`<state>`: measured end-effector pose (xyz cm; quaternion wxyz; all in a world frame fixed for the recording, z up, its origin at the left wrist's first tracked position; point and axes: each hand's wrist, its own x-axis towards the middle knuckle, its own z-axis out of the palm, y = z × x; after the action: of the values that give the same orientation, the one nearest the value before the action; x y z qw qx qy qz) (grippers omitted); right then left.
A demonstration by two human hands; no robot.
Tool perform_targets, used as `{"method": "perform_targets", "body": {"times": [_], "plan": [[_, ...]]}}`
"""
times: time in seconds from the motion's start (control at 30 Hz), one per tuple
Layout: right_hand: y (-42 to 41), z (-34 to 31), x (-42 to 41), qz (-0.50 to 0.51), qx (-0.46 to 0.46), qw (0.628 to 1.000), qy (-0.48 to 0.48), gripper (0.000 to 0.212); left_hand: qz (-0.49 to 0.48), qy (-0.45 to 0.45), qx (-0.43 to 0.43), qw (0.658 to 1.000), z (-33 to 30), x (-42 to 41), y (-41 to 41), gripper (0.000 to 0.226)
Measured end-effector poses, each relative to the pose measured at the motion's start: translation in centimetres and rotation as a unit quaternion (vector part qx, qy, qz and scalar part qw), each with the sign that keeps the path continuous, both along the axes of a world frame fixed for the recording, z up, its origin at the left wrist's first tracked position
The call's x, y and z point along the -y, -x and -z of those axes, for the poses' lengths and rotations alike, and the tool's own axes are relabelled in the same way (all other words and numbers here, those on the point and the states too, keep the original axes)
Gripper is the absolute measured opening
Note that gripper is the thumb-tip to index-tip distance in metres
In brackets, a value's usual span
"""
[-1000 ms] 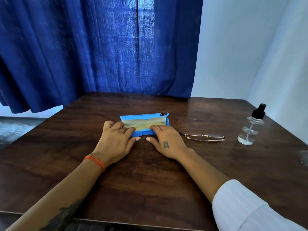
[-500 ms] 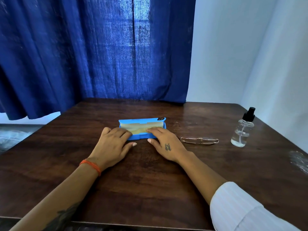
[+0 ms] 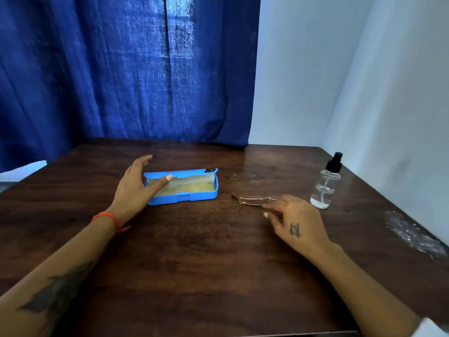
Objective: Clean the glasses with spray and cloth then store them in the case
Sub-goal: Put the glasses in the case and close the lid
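— What had changed by that moment?

— A second before, both hands sat together at the front edge of the open blue plastic glasses case [image 3: 181, 187]. By this point they had parted: the right hand [image 3: 295, 222] had travelled over to the thin gold-rimmed folded glasses [image 3: 255, 200] lying on the dark wooden bench [image 3: 206, 263], between the case and the clear spray bottle with the black pump top [image 3: 325, 184].

— Meaning for the task?

— The case stood open with a pale yellow cloth [image 3: 192, 186] lying inside, so I judged the pick-up of the glasses for cleaning was starting (nothing looked sprayed yet).

— And the hands themselves?

— The right hand had loosely curled fingers [image 3: 272, 206] touching the glasses' near end; no firm pinch showed. The left hand [image 3: 136, 188] was spread, thumb over the case's left end, fingers raised behind it.
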<state>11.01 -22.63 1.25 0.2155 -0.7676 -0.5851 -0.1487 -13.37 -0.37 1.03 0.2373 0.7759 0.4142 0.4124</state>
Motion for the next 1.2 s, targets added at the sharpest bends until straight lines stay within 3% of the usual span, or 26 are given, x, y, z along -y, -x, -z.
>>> {"method": "perform_targets", "body": {"times": [0.13,0.47,0.7,0.83,1.07,1.2], "plan": [[-0.9,0.6,-0.4,0.021,0.027,0.999,0.026,0.025,0.012,0.028,0.054,0.998,1.1,-0.1,-0.6,0.055],[-1.2,0.6,-2.5,0.038,0.107,0.991,0.067,0.025,-0.011,-0.088,-0.005,0.996,1.3,-0.4,-0.8,0.027],[-1.8,0.3,-3.2,0.047,0.127,0.989,0.063,0.021,-0.027,-0.094,0.007,0.995,0.9,0.1,-0.7,0.021],[-1.3,-0.4,-2.7,0.002,0.184,0.982,0.041,0.009,-0.025,-0.099,0.017,0.995,1.0,0.1,-0.7,0.018],[2.5,-3.3,-3.9,-0.099,0.226,0.962,-0.12,0.003,-0.023,-0.1,0.024,0.994,1.1,-0.2,-0.7,0.014],[5.4,-3.7,-7.4,-0.166,0.268,0.942,-0.113,0.006,-0.02,-0.101,0.034,0.994,1.1,-0.2,-0.6,0.014]]}}
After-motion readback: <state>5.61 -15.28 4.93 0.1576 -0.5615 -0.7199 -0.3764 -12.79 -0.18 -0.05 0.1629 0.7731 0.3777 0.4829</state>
